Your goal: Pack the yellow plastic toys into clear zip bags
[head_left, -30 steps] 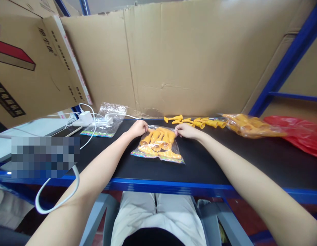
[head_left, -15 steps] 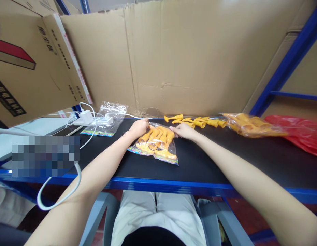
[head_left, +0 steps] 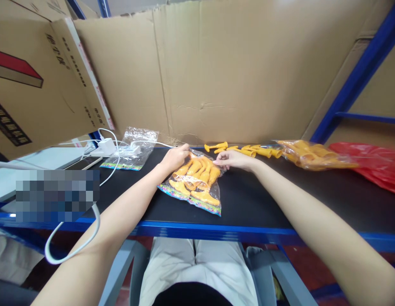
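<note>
Tilted since before, the filled bag (head_left: 196, 182) is pinched by both the left hand (head_left: 175, 157) and right hand (head_left: 233, 160), loose orange pieces (head_left: 245, 150) just behind.

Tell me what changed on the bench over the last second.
The clear bag of orange pieces turned: its near edge swung toward the bench's front and it now lies slanted, its top lifted a little. The left hand and right hand kept their grip on the bag's top corners and shifted slightly away. The loose orange pieces, empty clear bag and red bag stayed put.

Filled bag (head_left: 194, 185) on table (head_left: 264, 204), between hands, loose pieces (head_left: 238, 150) behind.
</note>
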Tool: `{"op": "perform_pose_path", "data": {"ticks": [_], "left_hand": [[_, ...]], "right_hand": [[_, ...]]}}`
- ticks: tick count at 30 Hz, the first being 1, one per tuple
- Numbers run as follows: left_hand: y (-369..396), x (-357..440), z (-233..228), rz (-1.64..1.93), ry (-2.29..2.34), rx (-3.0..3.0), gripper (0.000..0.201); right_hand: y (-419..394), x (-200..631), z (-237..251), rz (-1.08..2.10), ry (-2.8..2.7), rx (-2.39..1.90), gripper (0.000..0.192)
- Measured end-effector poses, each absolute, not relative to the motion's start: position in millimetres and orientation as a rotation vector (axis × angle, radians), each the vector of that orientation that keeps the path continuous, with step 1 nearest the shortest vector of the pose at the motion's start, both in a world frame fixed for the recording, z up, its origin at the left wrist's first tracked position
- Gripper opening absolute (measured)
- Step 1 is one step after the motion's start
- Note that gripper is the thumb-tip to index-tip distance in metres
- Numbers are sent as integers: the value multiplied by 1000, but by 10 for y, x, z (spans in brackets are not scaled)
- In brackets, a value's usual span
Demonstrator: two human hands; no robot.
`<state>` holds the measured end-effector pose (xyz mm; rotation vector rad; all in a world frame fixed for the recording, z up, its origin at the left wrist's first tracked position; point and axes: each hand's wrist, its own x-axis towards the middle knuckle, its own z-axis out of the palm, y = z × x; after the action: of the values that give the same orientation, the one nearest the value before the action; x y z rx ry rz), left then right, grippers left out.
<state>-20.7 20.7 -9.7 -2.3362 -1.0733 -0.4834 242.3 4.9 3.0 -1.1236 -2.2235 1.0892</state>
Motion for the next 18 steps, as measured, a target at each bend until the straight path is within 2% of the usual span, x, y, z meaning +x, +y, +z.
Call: {"op": "perform_pose_path", "data": {"ticks": [8,11,18], "left_hand": [[158,-150,-58,-580,-945,-2261,26],[128,-105,-53,-593,-883,-2263,26],[99,-38,-85,-593,-823,-2325,28]], "right_hand": [[-19,2300,18,1010,-1930,-1226,46],[-25,2289,20,1015,-1981,-1219,44],[-31,2343,36,1400,-2013,-1065,35]]}}
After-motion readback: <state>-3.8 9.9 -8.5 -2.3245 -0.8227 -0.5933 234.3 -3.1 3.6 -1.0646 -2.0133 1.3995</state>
